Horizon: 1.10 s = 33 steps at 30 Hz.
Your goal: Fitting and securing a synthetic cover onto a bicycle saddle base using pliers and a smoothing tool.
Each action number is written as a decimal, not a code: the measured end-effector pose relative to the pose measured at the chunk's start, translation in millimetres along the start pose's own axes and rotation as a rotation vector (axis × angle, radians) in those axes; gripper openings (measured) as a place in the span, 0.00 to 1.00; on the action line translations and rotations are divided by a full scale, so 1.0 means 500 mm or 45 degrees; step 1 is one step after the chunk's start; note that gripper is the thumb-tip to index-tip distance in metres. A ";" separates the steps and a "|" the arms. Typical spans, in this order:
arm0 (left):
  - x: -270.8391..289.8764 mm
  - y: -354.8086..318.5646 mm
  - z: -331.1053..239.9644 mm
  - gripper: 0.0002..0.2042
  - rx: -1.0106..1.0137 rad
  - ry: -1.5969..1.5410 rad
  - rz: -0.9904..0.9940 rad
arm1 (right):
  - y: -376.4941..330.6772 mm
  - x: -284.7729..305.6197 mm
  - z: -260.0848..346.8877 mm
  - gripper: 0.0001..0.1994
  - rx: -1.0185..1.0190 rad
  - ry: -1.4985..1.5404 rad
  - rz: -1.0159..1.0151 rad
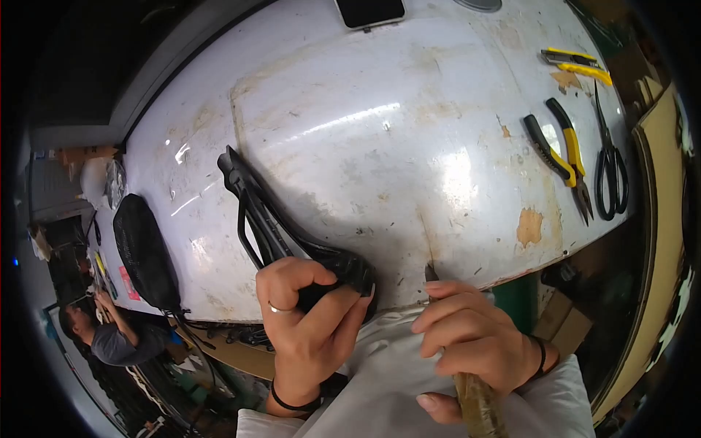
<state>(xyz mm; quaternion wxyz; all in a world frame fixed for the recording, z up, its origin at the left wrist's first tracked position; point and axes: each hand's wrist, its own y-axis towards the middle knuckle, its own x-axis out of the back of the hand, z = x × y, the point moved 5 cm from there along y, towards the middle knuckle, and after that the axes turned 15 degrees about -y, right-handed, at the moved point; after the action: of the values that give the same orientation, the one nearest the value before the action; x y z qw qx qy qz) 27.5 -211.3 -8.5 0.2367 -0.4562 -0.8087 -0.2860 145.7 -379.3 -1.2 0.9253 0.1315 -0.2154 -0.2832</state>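
Note:
A black bicycle saddle (272, 223) lies at the near edge of the worktable, its narrow end pointing away and to the left, with rail-like bars showing along it. My left hand (310, 321) is closed on its wide near end, fingers bent and pinching the glossy black cover. To the right, my right hand (475, 339) is wrapped round a hand tool with a brown tape-wrapped handle (478, 409). The tool's short dark tip (431, 274) points away over the table edge, apart from the saddle. My left fingers hide part of the saddle's wide end.
On the white, stained worktable (350, 168), yellow-and-black pliers (573, 171), black scissors (610, 164) and a yellow utility knife (577, 64) lie at the right. A phone (370, 12) is at the far edge. A black mesh pouch (142, 252) lies left; beyond it sits another person (117, 339).

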 end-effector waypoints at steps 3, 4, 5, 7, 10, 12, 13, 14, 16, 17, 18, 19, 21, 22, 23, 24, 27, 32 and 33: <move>0.008 -0.003 0.001 0.14 -0.052 0.002 0.015 | -0.012 -0.023 -0.031 0.15 0.153 0.174 -0.080; 0.005 -0.003 0.000 0.14 -0.048 0.010 0.022 | -0.027 -0.032 -0.043 0.18 0.288 0.272 -0.179; -0.002 0.004 -0.004 0.13 -0.083 0.028 0.011 | -0.039 -0.055 -0.052 0.18 0.280 0.268 -0.189; -0.007 0.007 -0.003 0.13 -0.113 0.049 0.004 | -0.071 -0.076 -0.049 0.16 0.406 0.516 -0.624; -0.006 0.002 0.002 0.13 -0.169 0.051 -0.006 | -0.090 -0.101 -0.016 0.17 0.523 0.463 -0.714; -0.006 0.003 0.002 0.13 -0.199 0.045 -0.031 | -0.091 -0.111 -0.006 0.17 0.499 0.458 -0.770; -0.006 0.002 0.004 0.13 -0.192 0.042 -0.033 | -0.082 -0.117 -0.009 0.17 0.477 0.453 -0.738; -0.006 0.002 0.004 0.13 -0.194 0.044 -0.026 | -0.075 -0.122 -0.013 0.17 0.454 0.446 -0.705; -0.006 0.001 0.007 0.13 -0.185 0.041 -0.024 | -0.072 -0.129 -0.021 0.17 0.430 0.431 -0.708; -0.007 0.000 0.008 0.14 -0.200 0.037 -0.024 | -0.070 -0.134 -0.026 0.17 0.411 0.417 -0.719; -0.008 0.000 0.009 0.14 -0.215 0.032 -0.024 | -0.061 -0.146 -0.030 0.17 0.405 0.417 -0.707; -0.007 0.001 0.010 0.14 -0.202 0.024 -0.029 | -0.057 -0.151 -0.035 0.18 0.409 0.432 -0.883; -0.007 0.004 0.008 0.16 -0.225 0.006 0.004 | -0.054 -0.150 -0.045 0.19 0.404 0.441 -1.050; -0.008 0.004 0.009 0.16 -0.212 -0.001 -0.001 | -0.052 -0.147 -0.048 0.19 0.408 0.500 -1.056; -0.009 0.004 0.007 0.16 -0.226 0.022 -0.005 | -0.050 -0.143 -0.053 0.19 0.411 0.559 -1.064; -0.010 0.004 0.005 0.16 -0.242 0.047 -0.007 | -0.046 -0.137 -0.064 0.19 0.405 0.559 -1.056; -0.017 0.014 -0.007 0.16 -0.256 0.083 0.029 | -0.042 -0.112 -0.088 0.16 0.407 0.904 -0.970; -0.028 0.005 0.002 0.15 -0.203 0.124 0.005 | -0.039 -0.107 -0.076 0.16 0.347 0.768 -0.835; -0.028 0.003 0.004 0.14 -0.182 0.130 -0.012 | -0.036 -0.105 -0.084 0.16 0.297 0.880 -0.778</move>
<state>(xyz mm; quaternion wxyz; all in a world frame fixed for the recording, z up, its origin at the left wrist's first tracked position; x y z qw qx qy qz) 35.2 -217.6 -18.6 0.2432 -0.4528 -0.7754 -0.3669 117.8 -358.3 -61.6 0.7962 0.3782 0.1232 -0.4559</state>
